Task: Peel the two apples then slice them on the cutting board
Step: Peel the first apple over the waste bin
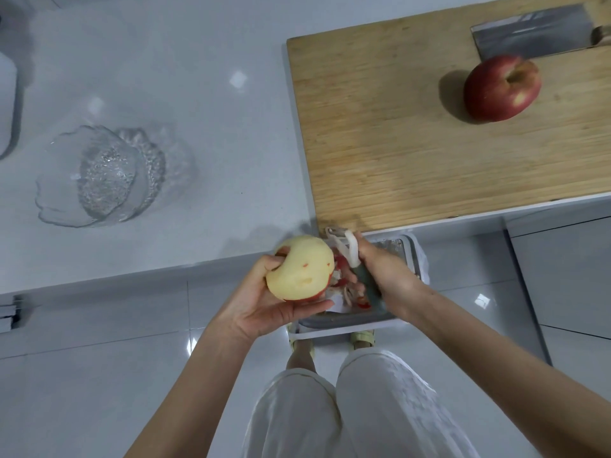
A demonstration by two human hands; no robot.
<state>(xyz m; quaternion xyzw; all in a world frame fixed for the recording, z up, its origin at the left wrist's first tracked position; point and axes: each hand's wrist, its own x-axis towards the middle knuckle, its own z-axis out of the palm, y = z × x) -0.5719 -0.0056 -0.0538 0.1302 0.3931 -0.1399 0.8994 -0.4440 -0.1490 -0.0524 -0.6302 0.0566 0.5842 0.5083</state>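
Note:
My left hand [264,305] grips a mostly peeled apple [302,269], pale yellow with a strip of red skin along its underside. It is held off the counter, above a waste bin. My right hand [386,276] holds a white and dark green peeler [352,251] just to the right of the apple, blade end pointing away from me. A whole red apple [501,87] lies on the wooden cutting board [396,133] at the far right. A cleaver [529,33] rests on the board's far corner behind it.
A bin [410,252] lined with a white bag stands on the floor under my hands and holds red peel [344,282]. Clear glass bowls [105,176] sit on the white counter at the left. My legs and feet show below.

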